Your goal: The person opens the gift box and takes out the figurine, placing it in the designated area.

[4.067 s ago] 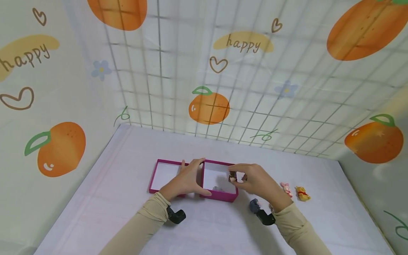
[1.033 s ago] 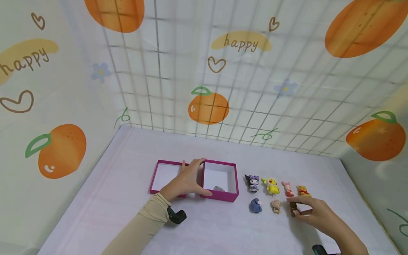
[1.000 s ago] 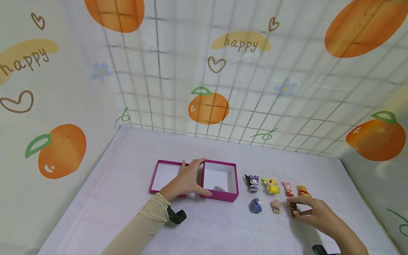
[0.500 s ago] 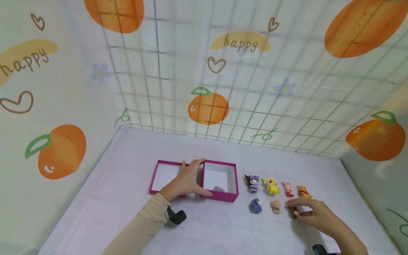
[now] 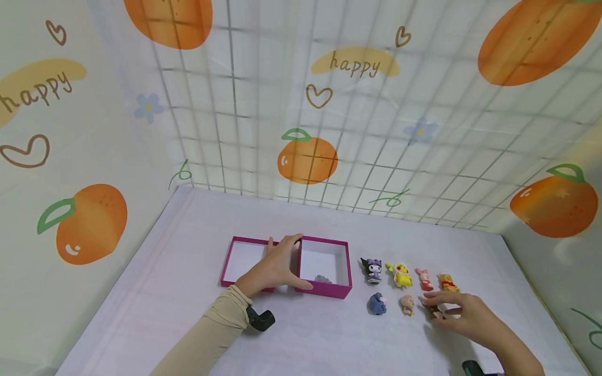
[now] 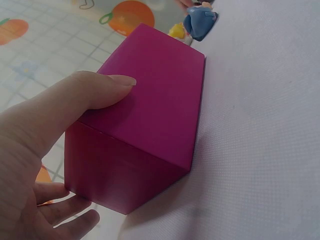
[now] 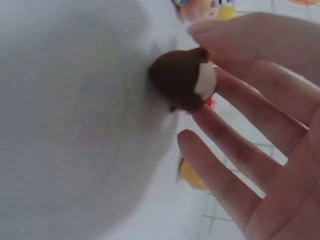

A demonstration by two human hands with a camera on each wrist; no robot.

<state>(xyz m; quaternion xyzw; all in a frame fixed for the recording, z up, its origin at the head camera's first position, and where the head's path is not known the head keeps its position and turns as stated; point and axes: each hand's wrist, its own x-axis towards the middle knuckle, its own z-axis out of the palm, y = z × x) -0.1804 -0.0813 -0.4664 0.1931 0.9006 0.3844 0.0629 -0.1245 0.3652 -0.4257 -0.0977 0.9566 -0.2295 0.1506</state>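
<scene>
In the head view my left hand [image 5: 275, 263] grips the left end of a magenta box [image 5: 326, 289]. Its thumb lies on the near wall and a finger reaches the far corner. A shallower magenta-edged box part [image 5: 227, 261], perhaps the lid, lies to the left, partly hidden by that hand. Something small and grey [image 5: 322, 279] is inside the box. My right hand [image 5: 465, 313] is around a small brown figurine [image 7: 177, 80] on the white table. In the right wrist view, the thumb stands apart from the figurine and the fingers are spread, fairly straight, behind it.
Figurines stand right of the box: a purple-and-black one [image 5: 373, 271], a yellow one [image 5: 401, 275], a pink one [image 5: 425, 279], a bear in red [image 5: 448, 283], a blue one [image 5: 377, 303] and a beige one [image 5: 407, 304]. Fruit-printed curtains [image 5: 308, 159] border the table.
My right hand has carried the brown figurine from over the box to the front row's right end. There the figurine has tipped lower and the fingers have loosened. My left hand stays put.
</scene>
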